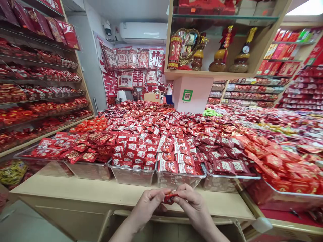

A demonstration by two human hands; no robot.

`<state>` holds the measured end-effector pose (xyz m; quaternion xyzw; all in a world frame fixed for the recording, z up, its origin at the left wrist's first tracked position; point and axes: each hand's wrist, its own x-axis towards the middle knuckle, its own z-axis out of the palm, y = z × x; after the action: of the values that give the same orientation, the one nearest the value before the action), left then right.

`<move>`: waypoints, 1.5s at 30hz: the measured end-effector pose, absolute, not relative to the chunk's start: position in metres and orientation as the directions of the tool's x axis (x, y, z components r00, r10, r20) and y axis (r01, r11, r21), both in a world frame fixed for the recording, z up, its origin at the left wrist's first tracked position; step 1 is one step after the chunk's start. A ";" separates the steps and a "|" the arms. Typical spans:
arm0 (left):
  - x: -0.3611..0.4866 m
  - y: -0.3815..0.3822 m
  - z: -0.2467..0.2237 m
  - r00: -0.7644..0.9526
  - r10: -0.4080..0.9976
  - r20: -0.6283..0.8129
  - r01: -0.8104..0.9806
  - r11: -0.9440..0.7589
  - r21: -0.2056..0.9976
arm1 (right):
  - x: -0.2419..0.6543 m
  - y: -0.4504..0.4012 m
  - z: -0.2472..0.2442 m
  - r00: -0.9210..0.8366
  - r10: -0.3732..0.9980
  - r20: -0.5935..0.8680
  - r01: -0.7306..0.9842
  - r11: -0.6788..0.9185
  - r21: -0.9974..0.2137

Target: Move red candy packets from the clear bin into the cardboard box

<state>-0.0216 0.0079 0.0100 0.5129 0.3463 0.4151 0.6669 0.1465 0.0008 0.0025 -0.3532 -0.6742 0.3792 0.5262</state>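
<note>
Between my two hands is a small red candy packet (169, 198), pinched at both ends above the front edge of the counter. My left hand (148, 205) grips its left end between thumb and fingers. On the other side, my right hand (191, 201) holds the right end the same way. Most of the packet is covered by my fingers, so its print cannot be read. Below my hands stands an open cardboard box (174, 220). Just beyond them are clear plastic bins (132, 176) heaped with red wrapped candies (168, 166).
The pale wooden counter (96, 191) runs along the front of the bins. More bins with dark red packets (223, 164) and orange-red packets (285, 168) lie to the right. Stocked shelves (42, 97) line the left wall. A cabinet (217, 74) with bottles overhangs the display.
</note>
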 end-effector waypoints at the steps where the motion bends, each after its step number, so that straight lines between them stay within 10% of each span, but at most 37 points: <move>1: -0.022 0.009 0.010 0.424 0.903 -0.068 -0.226 0.178 0.958 | 0.147 0.001 0.003 -0.192 0.868 0.459 0.069 0.478 -0.876; 6: -0.021 0.013 0.011 0.476 0.857 -0.196 -0.245 0.343 0.907 | 0.151 0.000 0.006 -0.224 0.867 0.445 0.069 0.469 -0.880; 16: -0.020 0.010 0.008 0.321 0.947 -0.021 -0.290 0.120 0.950 | 0.139 -0.003 0.001 -0.221 0.974 0.051 -0.242 -0.004 -0.970; 33: -0.018 0.005 0.002 0.230 0.973 0.004 -0.092 0.018 0.996 | 0.146 -0.003 -0.002 -0.174 0.965 0.198 0.138 0.223 -0.965; 45: -0.019 0.012 0.001 0.320 0.947 0.000 -0.051 0.017 0.999 | 0.211 0.084 0.082 0.172 0.892 0.418 0.267 0.366 -0.891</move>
<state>-0.0189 0.0116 0.0014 0.5588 0.4012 0.4231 0.5897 0.2109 0.0836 0.0820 -0.4953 -0.5850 0.2674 0.5838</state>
